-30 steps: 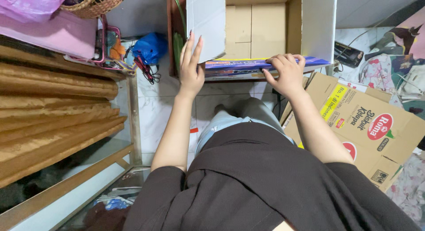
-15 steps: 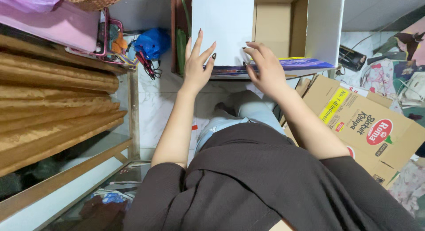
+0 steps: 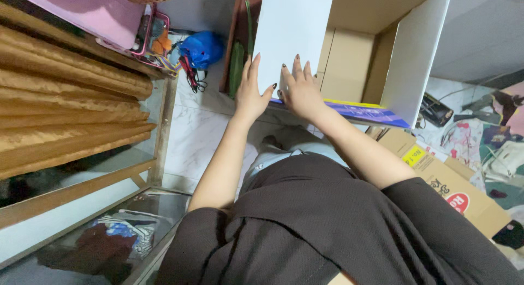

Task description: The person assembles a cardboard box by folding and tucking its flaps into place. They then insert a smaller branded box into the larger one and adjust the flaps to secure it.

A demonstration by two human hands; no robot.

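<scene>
- Dark, softly pleated fabric of my top [image 3: 338, 230] fills the near view, with pale blue trousers showing just beyond it.
- Bare forearms reach forward from short sleeves toward an open cardboard box [image 3: 355, 61].
- My left hand [image 3: 252, 94] lies flat, fingers straight and close together, the palm against the left edge of the box's smooth white flap [image 3: 292, 36]; it grips nothing.
- My right hand [image 3: 299, 91] is spread a little wider, dark-painted nails up, pressing flat on the same flap just beside the left hand.
- That flap stands upright; the box is plain brown corrugated board inside, white outside, with a blue and purple printed strip along its near rim, and it sits on pale marble-patterned floor tiles [image 3: 199, 132].
- Folded golden curtain cloth [image 3: 65, 110] lies to my left on a wooden-framed glass shelf [image 3: 87, 208].
- Farther off sit a crumpled blue bag [image 3: 201, 47] and a flattened brown carton [image 3: 453, 186] at right.
</scene>
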